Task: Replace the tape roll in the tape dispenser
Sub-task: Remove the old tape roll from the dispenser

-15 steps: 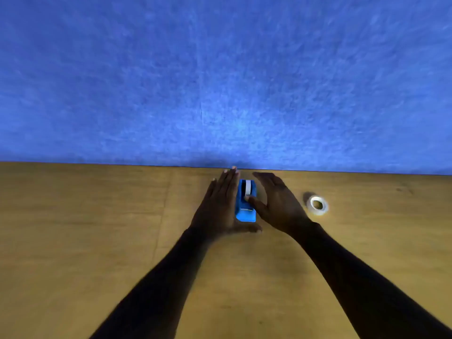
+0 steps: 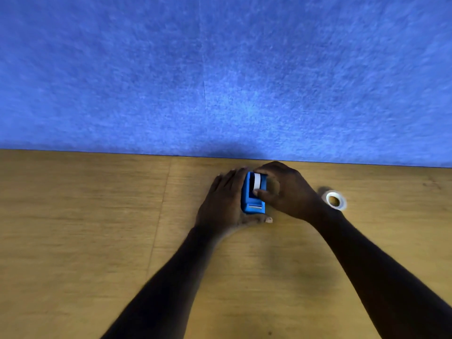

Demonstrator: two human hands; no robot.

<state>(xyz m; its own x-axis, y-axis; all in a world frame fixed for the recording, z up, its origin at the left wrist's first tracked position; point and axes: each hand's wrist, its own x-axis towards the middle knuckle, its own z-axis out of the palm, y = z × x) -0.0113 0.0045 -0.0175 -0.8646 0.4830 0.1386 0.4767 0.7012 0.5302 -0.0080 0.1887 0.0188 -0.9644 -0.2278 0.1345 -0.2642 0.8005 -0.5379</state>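
Observation:
A small blue tape dispenser [image 2: 252, 204] sits on the wooden table [image 2: 97, 228] near its far edge, with a white tape roll [image 2: 257, 181] standing in its slot. My left hand [image 2: 225, 201] lies flat against the dispenser's left side, thumb curled under its near end. My right hand [image 2: 286, 192] reaches over from the right, fingers curled over the roll's far end and thumb pressed on its near end. A second white tape roll [image 2: 334, 200] lies flat on the table to the right of my right wrist.
A blue felt wall [image 2: 220, 69] rises straight behind the table's far edge, close behind the dispenser. A seam [image 2: 159, 216] runs through the tabletop left of my left hand.
My right hand has closed in from beside the dispenser onto the tape roll, fingers now curled over it. My left hand stays against the dispenser's left side.

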